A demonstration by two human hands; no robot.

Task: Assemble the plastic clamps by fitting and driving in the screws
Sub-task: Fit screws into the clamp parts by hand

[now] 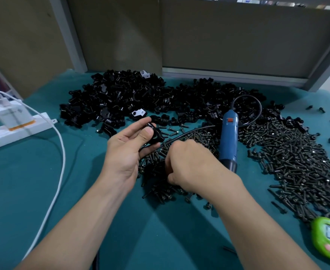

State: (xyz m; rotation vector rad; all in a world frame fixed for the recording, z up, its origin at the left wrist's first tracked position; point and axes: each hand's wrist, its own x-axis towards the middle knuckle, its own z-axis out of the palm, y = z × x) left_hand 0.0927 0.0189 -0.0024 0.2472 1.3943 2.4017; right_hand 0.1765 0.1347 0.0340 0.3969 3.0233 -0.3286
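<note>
Just left of the blue screwdriver (228, 139) on the desk (82, 191), we see the left hand (125, 152) pinching a black clamp (154, 133) between thumb and fingertips. The right hand (189, 164), also left of the screwdriver, lies knuckles up with fingers curled down into the screws (160, 191); we cannot tell whether it grips one. The clamp heap (121, 98) lies beyond the screwdriver.

Black clamps (121, 98) and screws (288, 152), blue screwdriver (228, 139), teal table (43, 172), green timer (329, 238)
</note>
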